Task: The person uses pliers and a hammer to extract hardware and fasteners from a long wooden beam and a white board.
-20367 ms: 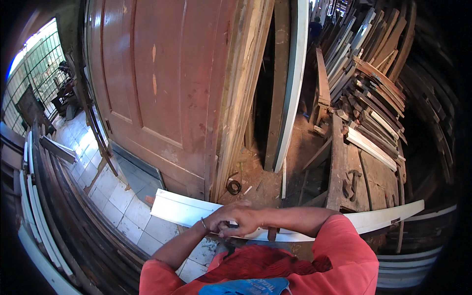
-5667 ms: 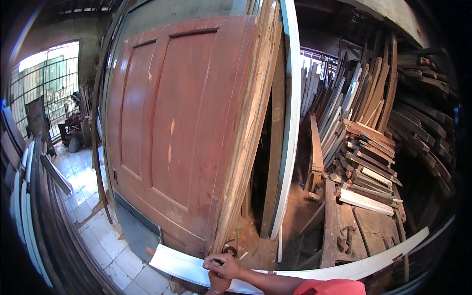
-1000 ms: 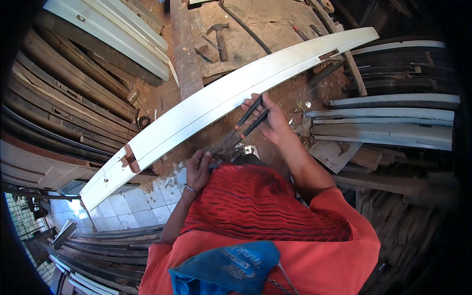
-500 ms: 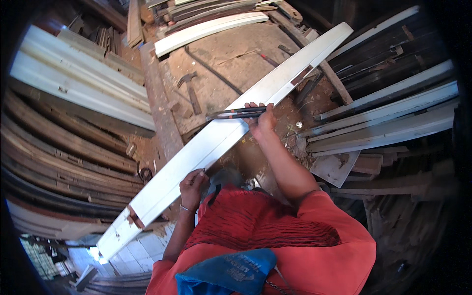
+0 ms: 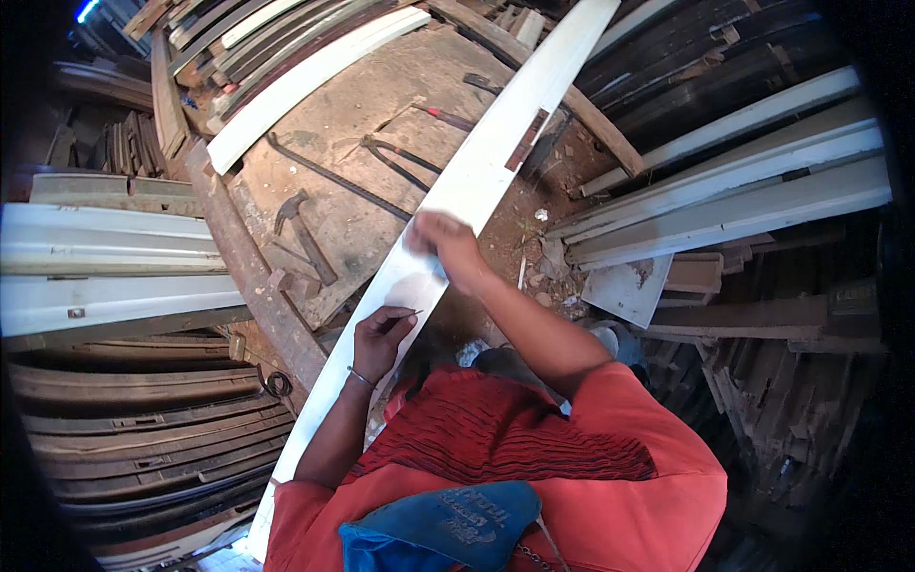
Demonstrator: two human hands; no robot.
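My left hand [image 5: 379, 340] pinches a small, thin nail-like piece [image 5: 414, 313] over a long white board [image 5: 498, 133] that runs diagonally across the middle. My right hand [image 5: 438, 243] is over the same board just above it, too blurred to show how its fingers are held. Beyond the board, on a dusty worktop [image 5: 334, 95], lie long-handled pincers [image 5: 400, 155], a claw hammer [image 5: 305, 238], a bent dark bar [image 5: 334, 176] and a red-handled tool [image 5: 443, 118].
Stacked timber [image 5: 143, 410] and white planks [image 5: 95, 248] fill the left side; more white planks [image 5: 724, 210] and dark lumber lie to the right. Short boards and a white strip [image 5: 315, 69] line the worktop's far edge. A dark coil [image 5: 276, 383] lies at lower left.
My right hand has let go of the pincers, which now lie on the worktop. The view has turned, so the board runs more steeply. My left hand has moved up over the board.
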